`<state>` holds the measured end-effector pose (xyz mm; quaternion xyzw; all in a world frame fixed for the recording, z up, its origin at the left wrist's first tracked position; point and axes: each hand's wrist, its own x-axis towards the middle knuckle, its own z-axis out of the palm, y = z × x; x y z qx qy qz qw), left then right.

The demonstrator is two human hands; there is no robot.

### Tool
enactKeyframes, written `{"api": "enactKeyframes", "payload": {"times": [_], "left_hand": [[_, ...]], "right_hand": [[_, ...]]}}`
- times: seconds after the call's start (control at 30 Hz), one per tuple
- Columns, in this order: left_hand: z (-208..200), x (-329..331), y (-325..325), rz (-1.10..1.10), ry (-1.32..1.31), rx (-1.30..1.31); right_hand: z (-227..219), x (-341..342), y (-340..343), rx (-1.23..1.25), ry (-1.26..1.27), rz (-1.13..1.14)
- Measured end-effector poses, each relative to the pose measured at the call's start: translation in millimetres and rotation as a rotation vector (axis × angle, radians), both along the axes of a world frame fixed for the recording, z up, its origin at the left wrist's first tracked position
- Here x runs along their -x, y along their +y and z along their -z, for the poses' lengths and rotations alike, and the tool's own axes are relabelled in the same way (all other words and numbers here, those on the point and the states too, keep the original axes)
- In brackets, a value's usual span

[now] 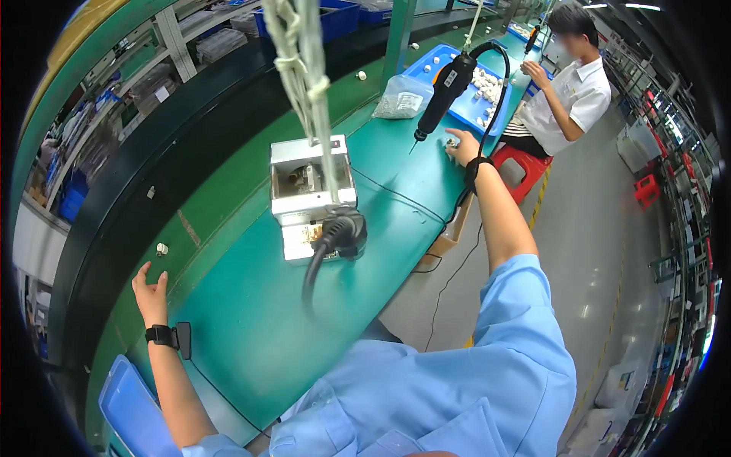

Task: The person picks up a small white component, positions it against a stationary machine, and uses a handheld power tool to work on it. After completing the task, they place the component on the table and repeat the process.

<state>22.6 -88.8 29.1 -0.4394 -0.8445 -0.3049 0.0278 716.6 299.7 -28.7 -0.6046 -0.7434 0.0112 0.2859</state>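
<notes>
On the green bench [251, 320] your left hand [150, 293] is hovering open and empty near a small white part [161, 248]. Far right, beside the blue tray [457, 107], your right hand [462, 145] is resting loosely curled, fingertips touching a small metal piece [452, 142].

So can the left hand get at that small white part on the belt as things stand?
Probably yes: the left hand hovers open just short of the small white part on the dark belt, with nothing between them.

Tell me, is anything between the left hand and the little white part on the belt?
Nothing visible is in the way. The left hand hovers open at the edge of the belt, and the white part lies just beyond its fingers, with only bare surface between them.
</notes>
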Motion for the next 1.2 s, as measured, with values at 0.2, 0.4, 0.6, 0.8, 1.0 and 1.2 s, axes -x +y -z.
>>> {"api": "enactKeyframes", "payload": {"times": [0.2,0.4,0.6,0.8,1.0,1.2], "left_hand": [[-34.5,-60.7,-5.1,0.171,-0.1,-0.098],[-66.8,-133.7,-13.5,0.368,-0.225,-0.175],[-79.2,-181.1,-25.3,0.584,-0.263,-0.212],[-69.5,-185.8,-46.4,0.636,-0.345,-0.073],[-16.5,-176.4,-85.3,0.684,-0.395,0.114],[1.6,-171.8,-90.3,0.61,-0.436,0.065]], "right_hand": [[-18.4,-7.7,-26.0,0.033,0.255,0.097],[-129.7,23.1,-174.7,-0.274,0.81,0.031],[-177.8,123.3,-289.5,0.01,0.54,-0.398],[-135.7,211.1,-286.3,0.781,0.125,-1.007],[-64.1,295.3,-317.1,0.818,0.167,-1.185],[-51.4,361.2,-333.4,0.553,0.017,-1.172]]}}
